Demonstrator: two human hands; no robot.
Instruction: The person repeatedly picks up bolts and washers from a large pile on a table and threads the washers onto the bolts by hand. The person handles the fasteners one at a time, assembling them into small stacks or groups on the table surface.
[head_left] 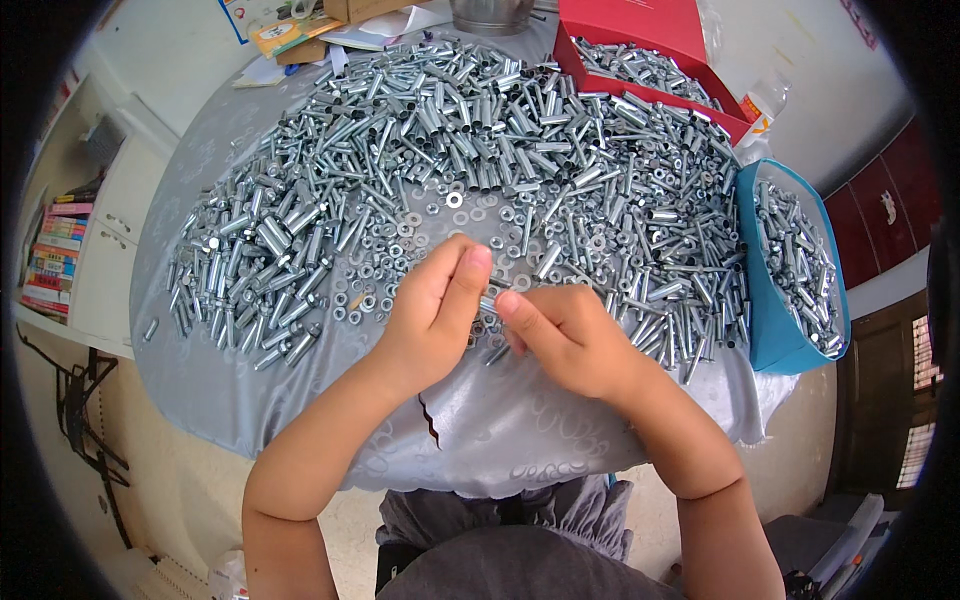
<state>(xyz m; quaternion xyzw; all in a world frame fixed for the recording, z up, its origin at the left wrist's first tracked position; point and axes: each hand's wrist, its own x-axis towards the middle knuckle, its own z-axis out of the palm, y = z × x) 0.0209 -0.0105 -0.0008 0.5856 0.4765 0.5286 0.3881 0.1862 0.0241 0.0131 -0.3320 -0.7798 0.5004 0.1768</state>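
Observation:
My two hands meet over the near middle of the table, in front of a heap of shiny metal bolts, sleeves, nuts and washers. My left hand [432, 312] is closed, its thumb laid along the curled fingers. Thumb and fingers of my right hand [572, 335] pinch close beside it. A short silvery metal bolt piece [489, 304] shows in the small gap between both hands; its ends are hidden by the fingers. Beneath and behind the hands lie loose nuts and washers [455, 200]. Metal sleeves [470, 110] pile up farther back.
Assembled-looking sleeve bolts [270, 240] lie heaped at the left. A blue fabric bin [780, 345] of bolts stands at the right edge, and a red box [735, 125] with more metal parts at the back right. The grey tablecloth [350, 440] has a tear near the front.

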